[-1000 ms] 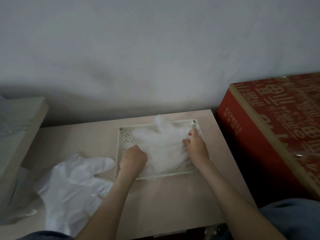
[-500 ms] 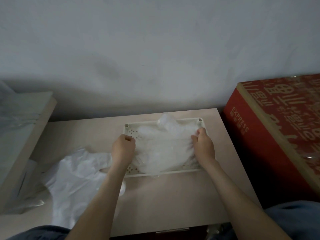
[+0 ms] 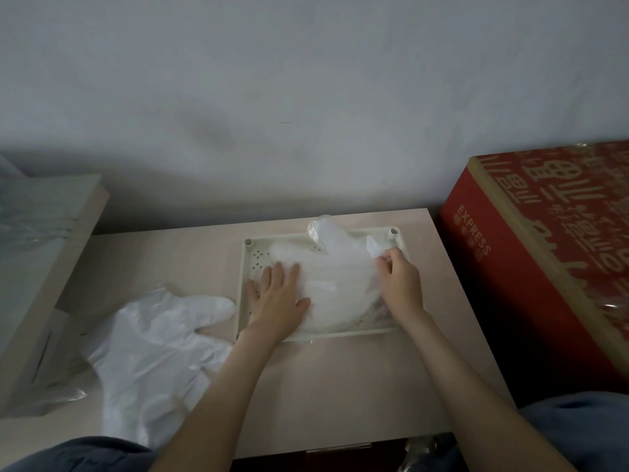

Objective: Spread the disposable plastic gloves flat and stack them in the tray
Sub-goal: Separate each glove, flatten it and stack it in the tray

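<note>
Glove of translucent plastic (image 3: 335, 279) lies in a cream perforated tray (image 3: 354, 333) at the pale table's (image 3: 340, 386) far edge, left hand (image 3: 277, 298) pressing it flat-fingered, right hand (image 3: 401, 284) pinching its side.

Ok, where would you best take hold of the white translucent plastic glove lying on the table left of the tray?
Probably at the wide cuff end, pinched from the near side: the white translucent plastic glove lies limp with fingers pointing toward the cream plastic tray, cuff nearest the person.
</note>
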The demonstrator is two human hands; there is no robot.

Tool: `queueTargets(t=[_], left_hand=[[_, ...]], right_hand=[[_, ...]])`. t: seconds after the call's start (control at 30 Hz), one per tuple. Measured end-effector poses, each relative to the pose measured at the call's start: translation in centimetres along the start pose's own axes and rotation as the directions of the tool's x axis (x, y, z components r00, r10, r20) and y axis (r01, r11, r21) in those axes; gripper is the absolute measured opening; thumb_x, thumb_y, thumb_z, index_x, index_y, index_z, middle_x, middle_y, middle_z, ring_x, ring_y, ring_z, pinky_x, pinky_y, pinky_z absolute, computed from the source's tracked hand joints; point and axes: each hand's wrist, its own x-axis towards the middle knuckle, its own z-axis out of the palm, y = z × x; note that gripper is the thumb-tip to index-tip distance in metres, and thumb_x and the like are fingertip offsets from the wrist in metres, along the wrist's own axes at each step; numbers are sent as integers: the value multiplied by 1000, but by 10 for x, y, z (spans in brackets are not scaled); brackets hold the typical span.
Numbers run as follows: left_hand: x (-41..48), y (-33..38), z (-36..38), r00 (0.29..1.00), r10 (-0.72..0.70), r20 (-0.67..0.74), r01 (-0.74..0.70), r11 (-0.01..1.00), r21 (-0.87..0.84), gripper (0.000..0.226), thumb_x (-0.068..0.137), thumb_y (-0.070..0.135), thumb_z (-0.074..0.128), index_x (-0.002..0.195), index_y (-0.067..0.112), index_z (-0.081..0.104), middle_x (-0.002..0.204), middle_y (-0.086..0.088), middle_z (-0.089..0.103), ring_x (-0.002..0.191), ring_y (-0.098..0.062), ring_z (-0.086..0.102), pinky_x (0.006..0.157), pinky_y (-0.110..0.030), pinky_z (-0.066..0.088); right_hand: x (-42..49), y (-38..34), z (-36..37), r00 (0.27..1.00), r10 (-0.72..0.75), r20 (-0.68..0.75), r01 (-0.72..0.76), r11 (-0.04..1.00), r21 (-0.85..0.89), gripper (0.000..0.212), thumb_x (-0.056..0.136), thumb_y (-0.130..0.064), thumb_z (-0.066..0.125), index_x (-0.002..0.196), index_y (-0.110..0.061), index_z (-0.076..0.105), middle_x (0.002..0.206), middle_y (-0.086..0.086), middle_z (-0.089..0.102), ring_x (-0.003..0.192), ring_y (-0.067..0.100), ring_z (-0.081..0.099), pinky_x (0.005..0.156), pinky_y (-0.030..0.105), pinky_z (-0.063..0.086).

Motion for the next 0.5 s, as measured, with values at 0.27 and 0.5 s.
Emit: queueTargets(t=[0.27, 0.5], left_hand=[[3, 7, -21, 949, -234, -211, 100, 859, -502, 58, 93, 37, 49, 145, 17, 31, 152, -3, 32, 142, -21, 24, 117, -47, 11], [-6, 13, -42, 966, -236, -107, -18, 352, -936, 56, 85, 67, 44, 110, 20, 61, 109, 3, 65, 106, -15, 59, 92, -39, 49]], right_hand=[[-4, -46, -19, 983, 98, 158, -164, 856, 490, 15, 95, -19, 51, 83, -10, 52, 72, 1, 72, 37, 5, 32, 34, 18, 24], [-13, -104, -45, 905, -212, 370, -240, 464, 853, 11, 95, -14, 50, 91, -4, 53, 67, 18, 67, 39, 0, 56, 37, 27, 31]])
